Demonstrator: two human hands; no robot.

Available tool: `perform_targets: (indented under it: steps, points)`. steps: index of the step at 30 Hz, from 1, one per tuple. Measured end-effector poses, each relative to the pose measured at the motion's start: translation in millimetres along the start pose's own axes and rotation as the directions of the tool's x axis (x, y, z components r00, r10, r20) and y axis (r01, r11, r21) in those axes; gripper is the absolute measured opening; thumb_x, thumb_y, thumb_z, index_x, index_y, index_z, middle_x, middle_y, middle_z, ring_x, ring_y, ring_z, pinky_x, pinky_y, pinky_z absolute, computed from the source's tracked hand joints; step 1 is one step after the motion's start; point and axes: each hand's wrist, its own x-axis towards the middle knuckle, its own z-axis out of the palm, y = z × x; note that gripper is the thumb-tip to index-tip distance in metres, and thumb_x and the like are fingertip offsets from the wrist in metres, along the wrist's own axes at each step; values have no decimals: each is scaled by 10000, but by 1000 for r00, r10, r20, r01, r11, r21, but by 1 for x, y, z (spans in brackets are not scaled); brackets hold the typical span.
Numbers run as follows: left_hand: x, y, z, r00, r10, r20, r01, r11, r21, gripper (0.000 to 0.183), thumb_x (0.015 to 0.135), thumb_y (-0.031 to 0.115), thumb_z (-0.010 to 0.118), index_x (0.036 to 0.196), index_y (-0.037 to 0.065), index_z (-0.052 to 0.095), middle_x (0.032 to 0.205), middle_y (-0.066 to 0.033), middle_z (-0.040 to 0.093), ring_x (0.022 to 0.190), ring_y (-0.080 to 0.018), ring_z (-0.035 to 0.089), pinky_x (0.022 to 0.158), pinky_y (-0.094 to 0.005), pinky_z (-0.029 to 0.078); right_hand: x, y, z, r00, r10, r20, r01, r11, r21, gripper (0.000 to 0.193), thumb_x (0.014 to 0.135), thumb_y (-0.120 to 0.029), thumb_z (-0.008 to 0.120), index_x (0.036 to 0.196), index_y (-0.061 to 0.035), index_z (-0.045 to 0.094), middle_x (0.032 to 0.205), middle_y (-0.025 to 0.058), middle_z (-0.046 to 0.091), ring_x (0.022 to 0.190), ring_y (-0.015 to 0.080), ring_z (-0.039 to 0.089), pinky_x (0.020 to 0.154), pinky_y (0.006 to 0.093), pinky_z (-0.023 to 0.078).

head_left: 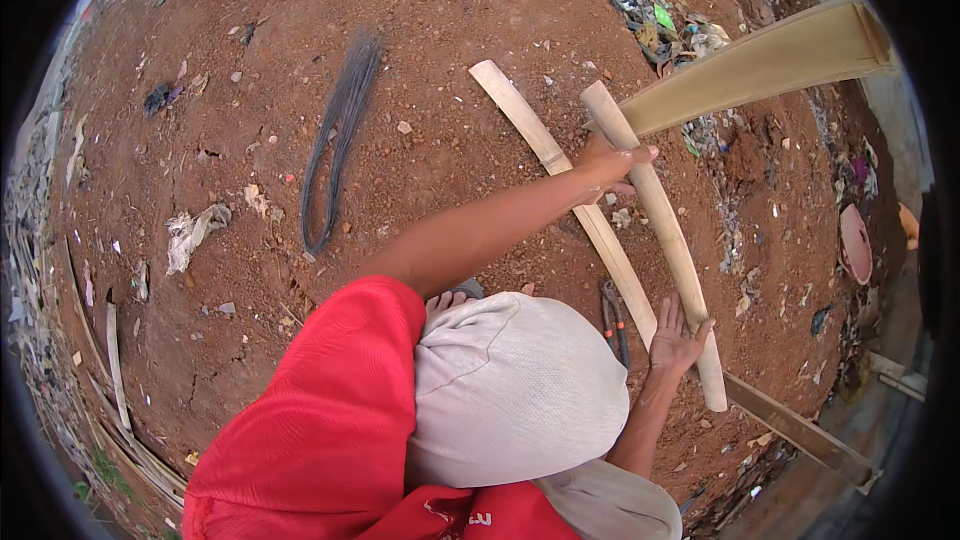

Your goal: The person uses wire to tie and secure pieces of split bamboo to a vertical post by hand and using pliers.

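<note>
My left hand (607,166) grips a split bamboo piece (664,217) near its upper end, thumb across the top and the other fingers partly hidden beneath. Farther down the same piece is my right hand (676,348), palm up with fingers stretched out and the thumb against the bamboo. A second, longer bamboo strip (520,118) runs along the ground under my left wrist, its near end close to my right hand. Pliers (615,322) with dark and orange handles lie left of that strip, near my knee.
A looped bundle of dark wire (345,140) lies on the red soil to the left. One wooden board (760,70) slants at upper right, another (800,432) at lower right. Rubbish (660,15) is scattered at the top right. Thin strips (115,365) lie far left.
</note>
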Motion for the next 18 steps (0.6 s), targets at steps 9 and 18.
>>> perform_targets:
  steps: [9,18]
  points:
    - [23,3,15,989,74,-132,-70,997,30,615,855,247,768,1261,-8,382,1092,-176,625,872,-261,706,570,-348,623,18,-3,6,998,-52,-45,49,996,-69,860,914,-477,646,1371,149,274,1422,305,371,1359,412,405,1118,510,412]
    - [19,3,14,995,53,-89,-50,998,29,671,850,268,772,1267,-20,332,993,-186,636,685,-198,677,399,-274,520,22,-6,3,998,-58,7,58,994,-95,862,930,-475,620,1396,152,256,1434,316,355,1364,416,395,1144,490,382]
